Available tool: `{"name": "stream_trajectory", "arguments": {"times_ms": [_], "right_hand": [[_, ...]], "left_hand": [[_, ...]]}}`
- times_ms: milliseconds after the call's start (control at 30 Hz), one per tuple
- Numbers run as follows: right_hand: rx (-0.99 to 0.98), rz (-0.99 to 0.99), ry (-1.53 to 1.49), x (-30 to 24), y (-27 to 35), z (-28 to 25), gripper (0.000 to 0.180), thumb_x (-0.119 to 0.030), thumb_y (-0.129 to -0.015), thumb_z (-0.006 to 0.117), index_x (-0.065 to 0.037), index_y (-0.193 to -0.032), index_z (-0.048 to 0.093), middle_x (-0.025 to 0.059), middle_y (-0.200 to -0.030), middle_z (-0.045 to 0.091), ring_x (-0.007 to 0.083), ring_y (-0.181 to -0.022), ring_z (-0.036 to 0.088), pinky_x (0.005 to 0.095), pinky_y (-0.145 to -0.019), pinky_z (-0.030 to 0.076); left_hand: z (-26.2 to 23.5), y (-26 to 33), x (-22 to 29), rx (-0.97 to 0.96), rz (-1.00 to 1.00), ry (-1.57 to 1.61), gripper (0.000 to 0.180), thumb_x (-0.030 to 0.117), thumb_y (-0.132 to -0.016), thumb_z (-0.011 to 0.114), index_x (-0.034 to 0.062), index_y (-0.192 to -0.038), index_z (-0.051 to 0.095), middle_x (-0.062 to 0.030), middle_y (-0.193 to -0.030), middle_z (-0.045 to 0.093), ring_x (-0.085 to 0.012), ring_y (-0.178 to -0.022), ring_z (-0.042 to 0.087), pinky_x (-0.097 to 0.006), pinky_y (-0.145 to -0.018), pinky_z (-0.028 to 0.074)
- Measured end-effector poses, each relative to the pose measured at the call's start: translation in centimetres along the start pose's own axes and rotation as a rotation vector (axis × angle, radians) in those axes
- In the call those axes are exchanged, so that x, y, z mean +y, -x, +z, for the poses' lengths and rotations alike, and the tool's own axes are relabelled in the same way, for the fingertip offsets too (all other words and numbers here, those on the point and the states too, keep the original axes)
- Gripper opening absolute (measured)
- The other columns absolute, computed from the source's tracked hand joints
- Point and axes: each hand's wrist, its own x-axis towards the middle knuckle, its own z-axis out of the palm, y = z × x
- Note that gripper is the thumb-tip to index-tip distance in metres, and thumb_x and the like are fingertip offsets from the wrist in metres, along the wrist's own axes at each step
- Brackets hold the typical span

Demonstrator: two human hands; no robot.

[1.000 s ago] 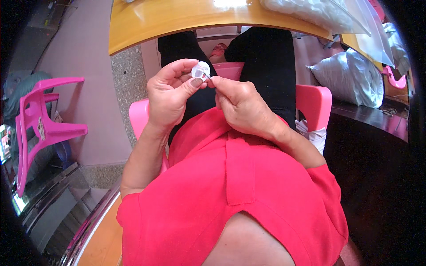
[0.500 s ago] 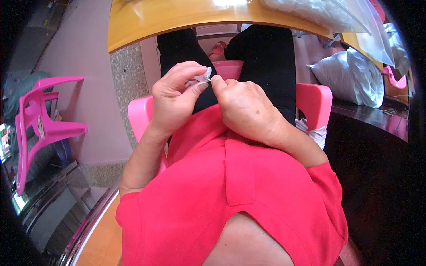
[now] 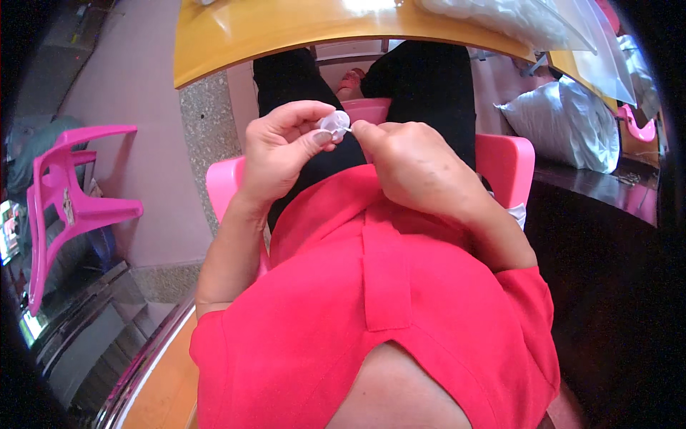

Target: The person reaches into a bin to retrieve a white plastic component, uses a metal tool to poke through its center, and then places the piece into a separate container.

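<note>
L hand (image 3: pixel 279 154), head view: half open, loosely curled, holding a small clear plastic disc (image 3: pixel 333 123) by the edge b/w thumb & fingertips. R hand (image 3: pixel 421 161): closed in a tight pinch, apparently on a thin pale piece (image 3: pixel 347 129), right by the disc's R edge. Mostly hidden by the fingers, so can't tell what kind, nor if touching the disc. As for the disc: up in the air above the black trousers (image 3: pixel 436 93), short of the wooden table (image 3: pixel 286 46).

Handling: prob. v. light, thin, fairly stiff, slick if smooth; might flex or crack under a hard squeeze. Best taken by the rim, thumb vs. index, w/ light pressure, leaving the middle free.

Re labels: none legible on disc or pale piece. On the pink chair (image 3: pixel 107 209) at L, a pale sticker-like patch (image 3: pixel 68 206), too small to read. On the clear plastic bag (image 3: pixel 500 18), top R, no print to make out.
</note>
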Motion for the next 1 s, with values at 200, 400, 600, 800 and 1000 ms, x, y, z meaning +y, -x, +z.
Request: {"name": "stream_trajectory", "arguments": {"times_ms": [200,400,600,800,1000], "right_hand": [[0.12,-0.038,-0.126,-0.1,0.4,-0.6,0.023,0.003,-0.074,0.053,0.004,-0.097,0.054,0.0218,-0.075,0.062,0.0381,-0.071,0.063,0.0438,-0.062,0.05],[0.11,-0.07,-0.134,-0.4,0.0,-0.5,0.026,0.007,-0.075,0.054,0.004,-0.101,0.055,0.0209,-0.075,0.061,0.0367,-0.07,0.062,0.0414,-0.06,0.05],[0.05,-0.064,-0.041,0.1,-0.3,-0.4,0.023,0.002,-0.075,0.056,0.004,-0.097,0.054,0.0202,-0.075,0.062,0.0363,-0.071,0.063,0.0412,-0.06,0.051],[-0.023,-0.163,0.29,-0.1,-0.1,-0.9,0.018,-0.008,-0.08,0.051,0.004,-0.092,0.057,0.0187,-0.071,0.062,0.0284,-0.063,0.065,0.0377,-0.052,0.051],[0.161,-0.199,0.65,-0.3,1.1,0.7,0.017,-0.009,-0.08,0.053,0.005,-0.089,0.059,0.0081,-0.063,0.057,0.016,-0.052,0.06,0.026,-0.041,0.046]], "left_hand": [[-0.2,0.1,0.5,-0.039,0.026,0.15,0.031,0.002,-0.085,0.063,-0.0049,-0.115,0.058,-0.0139,-0.095,0.066,-0.0183,-0.081,0.065,-0.028,-0.072,0.054],[-0.2,0.1,0.6,-0.021,-0.016,0.176,0.031,0.004,-0.087,0.062,-0.0044,-0.117,0.058,-0.0138,-0.097,0.066,-0.0184,-0.08,0.064,-0.028,-0.069,0.053],[0.2,-0.1,0.6,-0.012,0.019,-0.01,0.026,0.004,-0.086,0.063,-0.0026,-0.111,0.062,-0.0105,-0.098,0.063,-0.0154,-0.08,0.062,-0.024,-0.07,0.051],[1.4,-0.3,0.4,-0.016,0.12,-0.242,0.018,0.001,-0.086,0.063,-0.0027,-0.103,0.066,-0.0093,-0.098,0.062,-0.0126,-0.079,0.061,-0.023,-0.067,0.051],[3.5,-0.9,-0.3,0.093,-0.105,-0.239,0.014,0.005,-0.087,0.062,-0.0013,-0.099,0.067,-0.0038,-0.083,0.067,-0.0079,-0.071,0.06,-0.021,-0.062,0.05]]}}
